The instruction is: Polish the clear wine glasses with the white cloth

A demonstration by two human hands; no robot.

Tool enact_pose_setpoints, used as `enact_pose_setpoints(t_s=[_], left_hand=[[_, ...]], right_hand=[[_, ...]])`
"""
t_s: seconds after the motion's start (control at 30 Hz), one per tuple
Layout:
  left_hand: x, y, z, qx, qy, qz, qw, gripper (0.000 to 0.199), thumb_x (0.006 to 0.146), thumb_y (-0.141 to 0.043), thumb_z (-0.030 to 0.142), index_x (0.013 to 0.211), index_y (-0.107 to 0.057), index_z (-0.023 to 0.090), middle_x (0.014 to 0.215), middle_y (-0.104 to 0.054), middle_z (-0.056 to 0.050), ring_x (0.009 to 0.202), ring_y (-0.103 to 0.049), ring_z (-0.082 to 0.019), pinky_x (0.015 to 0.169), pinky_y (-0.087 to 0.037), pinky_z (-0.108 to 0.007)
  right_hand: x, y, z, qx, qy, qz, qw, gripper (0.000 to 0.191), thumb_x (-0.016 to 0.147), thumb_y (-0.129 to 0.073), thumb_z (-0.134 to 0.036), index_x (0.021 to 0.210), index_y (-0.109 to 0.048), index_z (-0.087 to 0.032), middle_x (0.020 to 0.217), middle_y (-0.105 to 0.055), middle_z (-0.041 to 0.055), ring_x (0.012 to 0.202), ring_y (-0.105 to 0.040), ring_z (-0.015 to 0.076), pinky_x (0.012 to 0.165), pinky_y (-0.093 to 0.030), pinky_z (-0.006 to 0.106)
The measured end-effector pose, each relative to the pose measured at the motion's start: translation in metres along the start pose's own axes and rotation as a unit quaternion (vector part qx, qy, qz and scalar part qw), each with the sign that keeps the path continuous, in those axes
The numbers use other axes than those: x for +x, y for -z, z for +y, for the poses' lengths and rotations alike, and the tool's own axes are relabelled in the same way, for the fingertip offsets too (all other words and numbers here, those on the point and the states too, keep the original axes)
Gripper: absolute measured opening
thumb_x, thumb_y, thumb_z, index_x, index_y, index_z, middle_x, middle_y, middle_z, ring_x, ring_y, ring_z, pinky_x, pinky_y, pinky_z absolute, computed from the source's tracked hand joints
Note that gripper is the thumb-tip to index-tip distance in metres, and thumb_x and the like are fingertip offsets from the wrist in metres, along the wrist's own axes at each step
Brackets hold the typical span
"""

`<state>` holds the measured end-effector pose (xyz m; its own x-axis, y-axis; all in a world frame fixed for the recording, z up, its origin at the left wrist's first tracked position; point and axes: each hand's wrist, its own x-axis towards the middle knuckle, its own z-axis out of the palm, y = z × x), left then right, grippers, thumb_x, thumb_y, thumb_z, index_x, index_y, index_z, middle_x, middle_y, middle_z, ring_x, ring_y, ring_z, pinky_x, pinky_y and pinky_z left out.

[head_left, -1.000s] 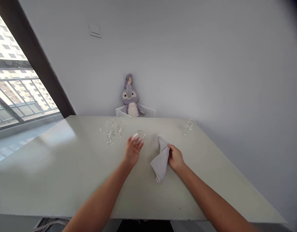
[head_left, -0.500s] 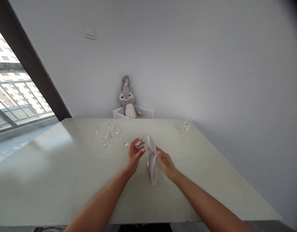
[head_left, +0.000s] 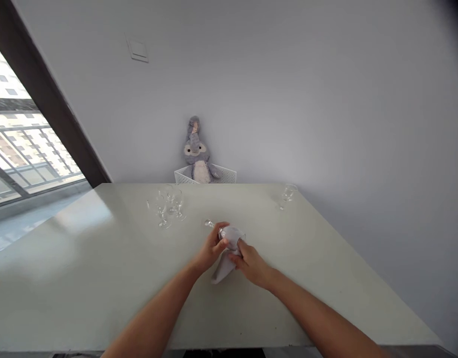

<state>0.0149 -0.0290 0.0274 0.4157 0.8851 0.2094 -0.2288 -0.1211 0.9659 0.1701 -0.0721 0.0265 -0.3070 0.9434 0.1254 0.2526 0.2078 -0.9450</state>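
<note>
My left hand [head_left: 211, 250] is closed around the bowl of a clear stemmed glass [head_left: 209, 223], which lies tilted with its foot toward the back left and its mouth toward my right hand. A pale grey cloth [head_left: 224, 267] is pushed into the bowl, and its loose end hangs below toward me. My right hand [head_left: 251, 261] grips the cloth at the glass's mouth, with some fingertips hidden inside or behind it.
Several clear stemmed glasses [head_left: 171, 204] stand grouped at the back left of the pale table [head_left: 102, 278]. Another glass [head_left: 287, 195] stands at the back right. Behind the table, a grey plush toy [head_left: 197, 149] sits in a white basket [head_left: 229, 175] against the wall.
The cloth has gone from hanging loose beside the glass to being stuffed inside its bowl. My right hand has moved to the glass's mouth, and the glass has shifted slightly right.
</note>
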Motion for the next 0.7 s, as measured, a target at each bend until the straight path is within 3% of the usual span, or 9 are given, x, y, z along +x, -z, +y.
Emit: enact_pose_setpoints(t_s=[0.07,0.17,0.27,0.33,0.43,0.5,0.57,0.63,0.7], left_hand=[[0.0,-0.002,0.003,-0.031,0.012,-0.007,0.999,0.054,0.07,-0.062,0.043,0.117,-0.05,0.021,0.095,-0.059,-0.008,0.076,-0.057,-0.019,0.067,-0.045,-0.03],[0.0,-0.005,0.004,-0.04,-0.001,0.008,0.999,0.051,0.069,-0.064,0.039,0.115,-0.053,0.021,0.109,-0.056,-0.009,0.094,-0.055,-0.022,0.08,-0.043,-0.031],[0.0,-0.004,0.007,-0.059,0.02,-0.012,0.998,0.047,0.069,-0.065,0.034,0.113,-0.055,0.02,0.112,-0.055,-0.009,0.099,-0.052,-0.022,0.084,-0.041,-0.031],[0.0,-0.001,0.008,-0.072,0.041,-0.041,0.996,0.049,0.07,-0.066,0.032,0.116,-0.053,0.021,0.107,-0.058,-0.009,0.093,-0.055,-0.02,0.08,-0.043,-0.03],[0.002,0.004,0.005,-0.045,0.064,-0.05,0.996,0.048,0.072,-0.062,0.033,0.118,-0.052,0.021,0.085,-0.062,-0.005,0.072,-0.057,-0.016,0.067,-0.045,-0.027],[0.003,0.005,-0.001,-0.012,0.074,-0.01,0.997,0.039,0.074,-0.059,0.036,0.109,-0.059,0.018,0.07,-0.06,-0.003,0.062,-0.055,-0.015,0.059,-0.044,-0.025],[0.004,0.004,-0.007,0.01,0.075,0.043,0.996,0.031,0.075,-0.057,0.038,0.096,-0.065,0.016,0.064,-0.059,-0.003,0.062,-0.055,-0.016,0.058,-0.044,-0.025],[0.004,0.001,-0.008,0.023,0.062,0.064,0.996,0.03,0.075,-0.057,0.038,0.096,-0.065,0.018,0.074,-0.063,-0.004,0.071,-0.057,-0.018,0.063,-0.046,-0.027],[0.003,-0.001,-0.005,0.025,0.042,0.035,0.998,0.036,0.074,-0.058,0.035,0.109,-0.06,0.023,0.097,-0.063,-0.006,0.086,-0.057,-0.02,0.072,-0.046,-0.029]], right_hand=[[0.004,0.001,-0.001,0.167,-0.018,-0.006,0.986,0.032,0.081,-0.048,-0.043,0.103,-0.046,-0.018,0.06,-0.057,-0.0021,0.047,-0.053,0.013,0.045,-0.041,0.024],[0.008,0.005,-0.004,0.383,-0.055,-0.01,0.922,0.029,0.082,-0.048,-0.042,0.095,-0.05,-0.016,0.055,-0.054,-0.0034,0.037,-0.049,0.0094,0.038,-0.038,0.021],[0.007,0.004,-0.006,0.462,-0.085,0.006,0.883,0.025,0.08,-0.051,-0.039,0.09,-0.052,-0.016,0.058,-0.056,-0.0025,0.04,-0.051,0.0084,0.041,-0.041,0.02],[0.005,0.0,-0.006,0.442,-0.082,0.003,0.893,0.028,0.081,-0.05,-0.042,0.094,-0.051,-0.017,0.063,-0.059,-0.0004,0.047,-0.055,0.0109,0.046,-0.044,0.023],[-0.001,-0.009,-0.001,0.264,-0.046,-0.002,0.964,0.035,0.079,-0.05,-0.045,0.101,-0.05,-0.019,0.071,-0.062,0.0026,0.057,-0.058,0.0153,0.053,-0.046,0.028],[-0.004,-0.013,0.004,0.067,-0.017,0.026,0.997,0.033,0.074,-0.056,-0.044,0.096,-0.054,-0.02,0.078,-0.062,0.0042,0.067,-0.058,0.0177,0.062,-0.046,0.031],[-0.004,-0.014,0.009,-0.069,-0.004,0.056,0.996,0.028,0.071,-0.059,-0.044,0.084,-0.057,-0.02,0.08,-0.062,0.0047,0.072,-0.056,0.0192,0.068,-0.044,0.032],[-0.001,-0.011,0.011,-0.039,-0.02,0.064,0.997,0.028,0.072,-0.057,-0.046,0.082,-0.057,-0.02,0.075,-0.062,0.0037,0.067,-0.056,0.0182,0.064,-0.045,0.031],[0.005,-0.002,0.01,0.135,-0.055,0.06,0.988,0.032,0.076,-0.051,-0.048,0.089,-0.056,-0.019,0.068,-0.061,0.0019,0.055,-0.056,0.0153,0.054,-0.047,0.029]])
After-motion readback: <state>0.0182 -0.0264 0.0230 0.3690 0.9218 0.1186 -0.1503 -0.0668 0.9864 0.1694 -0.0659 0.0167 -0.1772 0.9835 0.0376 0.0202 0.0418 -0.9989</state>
